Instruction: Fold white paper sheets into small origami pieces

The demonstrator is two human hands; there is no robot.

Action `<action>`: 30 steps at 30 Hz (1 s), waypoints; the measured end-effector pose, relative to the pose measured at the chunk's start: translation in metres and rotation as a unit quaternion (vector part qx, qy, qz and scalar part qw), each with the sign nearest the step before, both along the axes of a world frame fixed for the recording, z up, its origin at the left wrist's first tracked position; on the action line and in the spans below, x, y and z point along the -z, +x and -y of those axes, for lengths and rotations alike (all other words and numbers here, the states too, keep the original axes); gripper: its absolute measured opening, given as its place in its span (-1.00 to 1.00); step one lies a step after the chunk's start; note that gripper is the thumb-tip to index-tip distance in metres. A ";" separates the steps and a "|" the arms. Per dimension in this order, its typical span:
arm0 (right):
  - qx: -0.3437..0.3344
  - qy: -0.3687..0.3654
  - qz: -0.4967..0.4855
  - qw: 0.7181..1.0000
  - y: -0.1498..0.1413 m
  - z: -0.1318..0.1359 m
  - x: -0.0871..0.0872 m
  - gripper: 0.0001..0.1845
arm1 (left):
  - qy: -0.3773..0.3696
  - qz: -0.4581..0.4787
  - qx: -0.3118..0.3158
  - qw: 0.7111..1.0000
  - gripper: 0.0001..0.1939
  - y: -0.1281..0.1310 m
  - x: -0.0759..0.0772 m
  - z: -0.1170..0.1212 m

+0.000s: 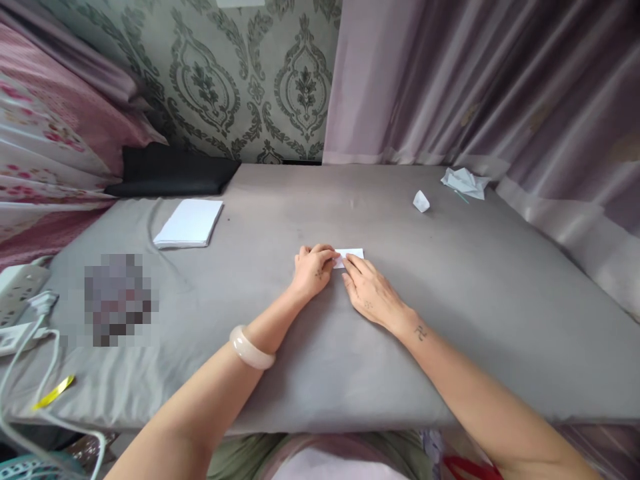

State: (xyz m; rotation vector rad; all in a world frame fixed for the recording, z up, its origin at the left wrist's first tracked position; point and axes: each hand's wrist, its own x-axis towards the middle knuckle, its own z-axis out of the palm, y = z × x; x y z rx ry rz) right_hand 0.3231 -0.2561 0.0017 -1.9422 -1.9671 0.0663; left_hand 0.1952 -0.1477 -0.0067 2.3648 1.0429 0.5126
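A small folded strip of white paper [356, 253] lies on the grey-covered table [280, 220] between my two hands. My left hand [314, 270] has its fingers curled at the strip's left end, with thumb and fingertips on the paper. From the right, my right hand [373, 290] lies palm down with fingers stretched out, the fingertips pressing on the paper. Both hands partly cover the strip, so its left end and lower edge are hidden.
A stack of white paper [190, 223] lies at the left, before a black folded item [175, 170]. A small folded paper piece [421, 201] and crumpled papers [465, 182] sit at the back right. Power strips [20, 293] with cables and a yellow object [54, 393] are at the left edge.
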 end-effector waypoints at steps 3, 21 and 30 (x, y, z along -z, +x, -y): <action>-0.023 -0.003 0.006 1.000 0.004 0.002 -0.002 -0.52 | -0.042 0.012 0.029 0.999 -0.71 -0.005 0.000 -0.008; -0.085 -0.033 0.006 0.996 0.012 0.005 -0.010 -0.59 | -0.056 0.041 -0.018 0.997 -0.81 0.003 -0.006 -0.010; -0.083 -0.029 -0.007 0.996 0.007 0.008 -0.006 -0.44 | -0.044 0.039 -0.021 0.998 -0.76 -0.002 0.002 -0.001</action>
